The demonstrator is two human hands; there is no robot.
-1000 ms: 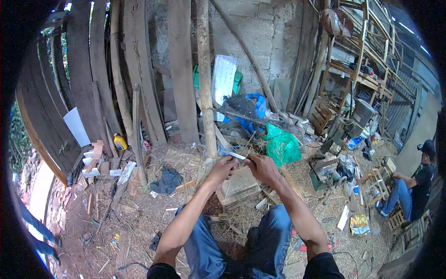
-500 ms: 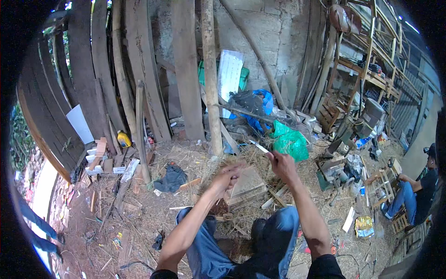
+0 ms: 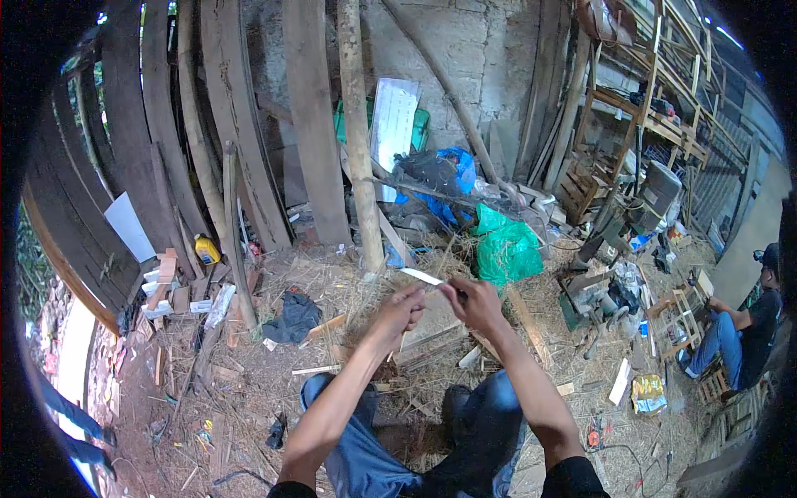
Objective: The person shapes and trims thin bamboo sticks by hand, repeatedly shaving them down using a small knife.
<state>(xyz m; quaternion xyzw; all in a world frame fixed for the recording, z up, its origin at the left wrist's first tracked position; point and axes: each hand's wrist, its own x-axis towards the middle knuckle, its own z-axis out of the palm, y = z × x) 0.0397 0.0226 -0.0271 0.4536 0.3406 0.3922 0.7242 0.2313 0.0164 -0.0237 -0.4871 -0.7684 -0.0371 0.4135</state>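
My right hand point(image 3: 476, 307) is closed around a knife, whose pale blade point(image 3: 422, 275) points up and to the left. My left hand point(image 3: 398, 315) is closed just left of it, near the blade. A thin pale stick point(image 3: 403, 339) shows below my left fingers; most of it is hidden by the hand. Beneath both hands, between my knees, lie flat wooden pieces point(image 3: 432, 347) on straw-covered ground.
A green plastic bag point(image 3: 508, 249) lies ahead, right of a wooden post point(image 3: 359, 149). Dark cloth point(image 3: 292, 319) and wood scraps litter the left ground. At the right, a seated person point(image 3: 743, 328) is beside a small wooden frame point(image 3: 677, 324). Planks point(image 3: 315, 124) lean against the wall.
My right hand has brought the knife left and down, close to my left hand. My left hand has shifted slightly, and the view has moved a little.
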